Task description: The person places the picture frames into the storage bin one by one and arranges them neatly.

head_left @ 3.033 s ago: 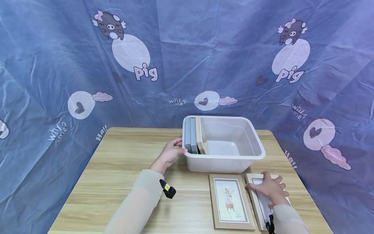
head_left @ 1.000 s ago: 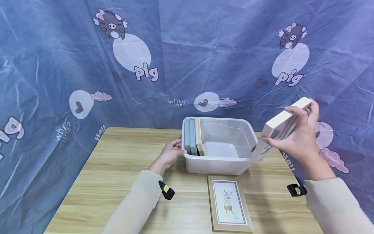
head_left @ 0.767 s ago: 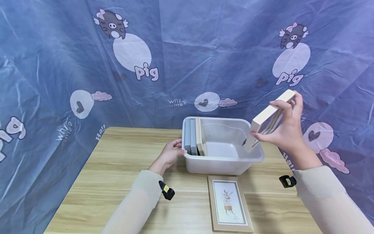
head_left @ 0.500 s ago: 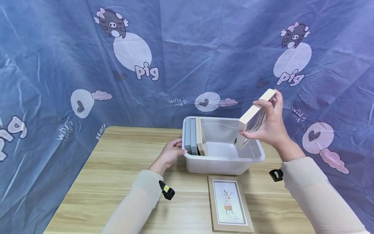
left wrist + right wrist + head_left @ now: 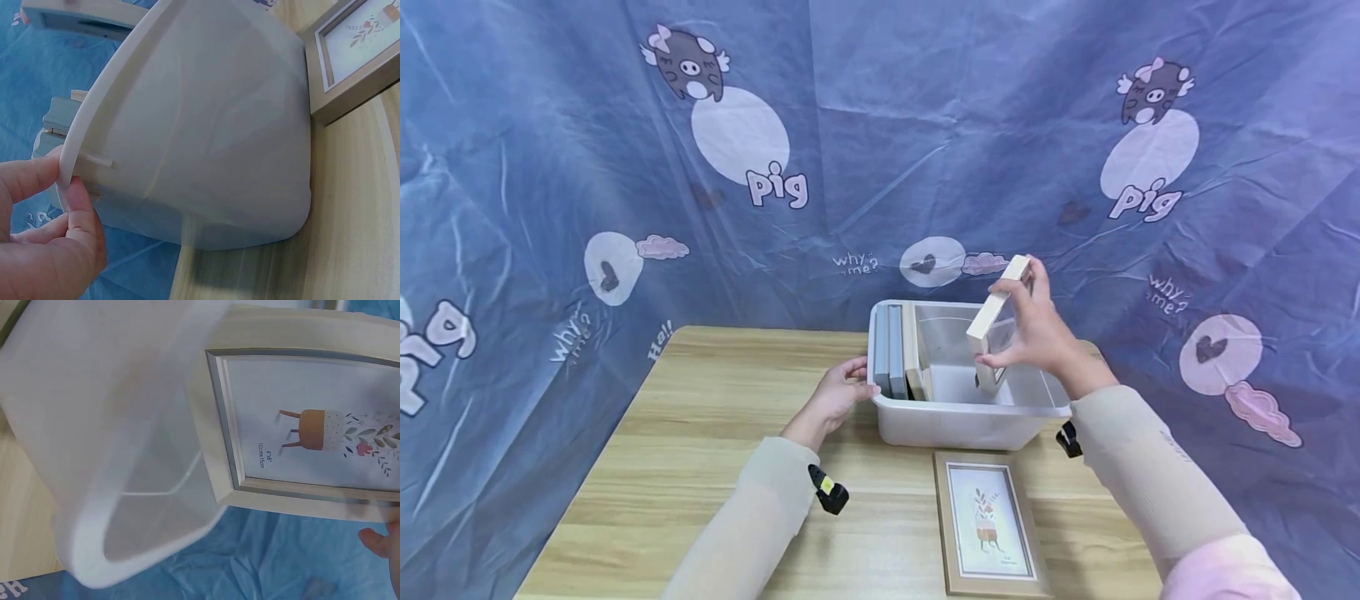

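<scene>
A: What's the tub (image 5: 962, 426) made of?
B: Smooth plastic by its look, with a soft sheen.
A: And the frame (image 5: 989, 317) partly inside the tub?
B: Smooth, wood-like, round a print (image 5: 319, 425) that looks like paper.
A: The bench (image 5: 700, 433) under the tub?
B: Wood-grained and smooth, faintly glossy.
A: The backdrop (image 5: 880, 125) behind the tub?
B: Creased cloth, a little shiny; the sleeves (image 5: 748, 508) in front of the tub are matt cloth

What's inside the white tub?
In the tub, two blue-grey slabs and a pale wooden piece stand at the left end; bare floor shows beside them. The slabs' faces are covered, and the white frame in the right hand hides part of the floor.
</scene>
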Motion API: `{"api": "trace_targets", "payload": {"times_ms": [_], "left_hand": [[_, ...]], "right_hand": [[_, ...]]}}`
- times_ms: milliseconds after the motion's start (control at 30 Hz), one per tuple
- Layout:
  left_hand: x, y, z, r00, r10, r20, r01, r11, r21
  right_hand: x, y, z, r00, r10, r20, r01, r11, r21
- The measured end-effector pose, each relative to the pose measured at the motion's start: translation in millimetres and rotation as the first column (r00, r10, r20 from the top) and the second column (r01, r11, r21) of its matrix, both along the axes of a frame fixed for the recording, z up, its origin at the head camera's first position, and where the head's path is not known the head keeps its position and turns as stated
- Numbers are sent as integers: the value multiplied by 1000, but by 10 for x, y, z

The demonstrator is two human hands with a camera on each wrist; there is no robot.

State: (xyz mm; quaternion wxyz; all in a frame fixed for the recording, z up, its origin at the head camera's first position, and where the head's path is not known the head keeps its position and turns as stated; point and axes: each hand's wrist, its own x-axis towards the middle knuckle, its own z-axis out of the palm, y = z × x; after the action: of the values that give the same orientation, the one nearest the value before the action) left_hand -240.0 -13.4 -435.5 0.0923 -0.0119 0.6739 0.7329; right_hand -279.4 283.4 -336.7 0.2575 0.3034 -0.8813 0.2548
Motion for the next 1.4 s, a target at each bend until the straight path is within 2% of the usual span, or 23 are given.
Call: {"api": "trace_targets", "payload": {"times_ms": [167,233,433,700,833,1067,1233,1400], "left_hand": [[7,8,-17,1000,11,-5,-11,1000,-11],[9,14,-25,1000,16,-5,-16,1000,-17],[14,25,-30,1000,16,-2,-16,1000,-7],[46,20,12,1000,9,-1,-9,1000,-10],[63,21,31,1000,4,-10,-4,1000,-14],[87,28,51,1000,-6,-24,5,1000,-12],[85,33,52,1000,-4,-22,4,1000,-15],[78,36,42,1000,-6,-16,6,1000,-12]], "right_hand": [[-112,-72,-191,993,116,-8,-115,993,35],[-134,-94,-268,990,141,18,-142,989,40],[-141,-162,-447,985,104,138,-116,990,83],[-163,-243,-591,970,114,215,-141,983,118],[-177,-254,-649,964,139,225,-172,976,136],[-172,-270,-732,966,121,229,-165,969,183],[-200,-305,-775,969,154,195,-193,960,204],[-215,-336,-801,961,172,217,-220,950,223]]}}
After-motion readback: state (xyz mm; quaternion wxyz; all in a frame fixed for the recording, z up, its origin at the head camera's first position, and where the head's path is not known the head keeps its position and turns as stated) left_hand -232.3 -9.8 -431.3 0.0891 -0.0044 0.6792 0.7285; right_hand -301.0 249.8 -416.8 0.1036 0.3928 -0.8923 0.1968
